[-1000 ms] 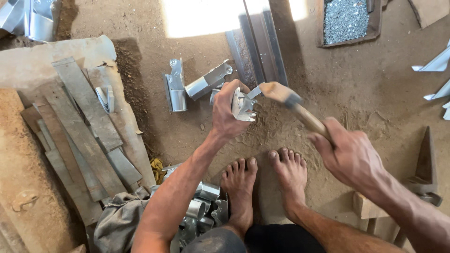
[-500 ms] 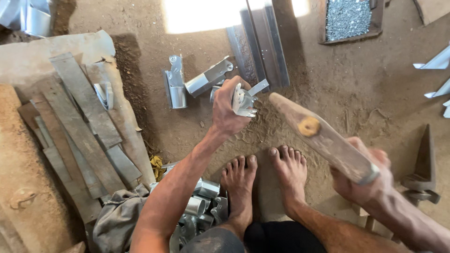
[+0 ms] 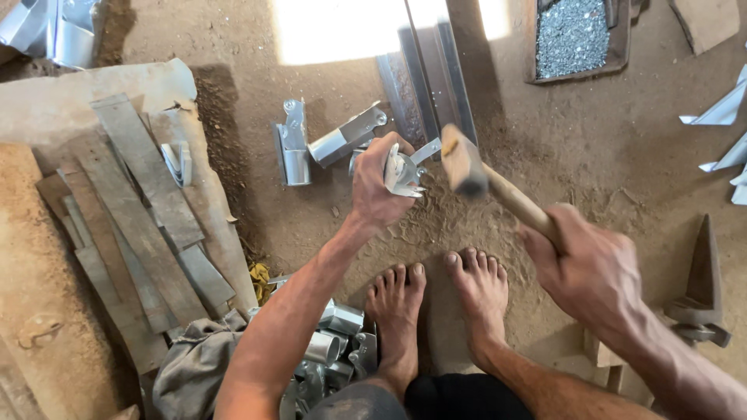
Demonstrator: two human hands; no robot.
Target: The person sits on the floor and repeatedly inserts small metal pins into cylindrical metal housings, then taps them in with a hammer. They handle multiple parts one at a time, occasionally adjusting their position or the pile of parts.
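- I work in a floor-level sheet-metal workshop: the ground is a bare dirt floor (image 3: 622, 155), and I squat on it barefoot.
- Flat metal strips (image 3: 132, 210) lie stacked at my left.
- Folded sheet-metal pieces (image 3: 331, 350) fill a sack.
- A tray of small fasteners (image 3: 572, 35) stands ahead.
- A wooden mallet (image 3: 467, 167) is in use.

A sandy dirt floor (image 3: 622, 155) is seen, lit by a bright sun patch (image 3: 334, 31) at the top. Grey strips (image 3: 132, 210) are laid on the left; a tray (image 3: 618, 47) of grit is set top right
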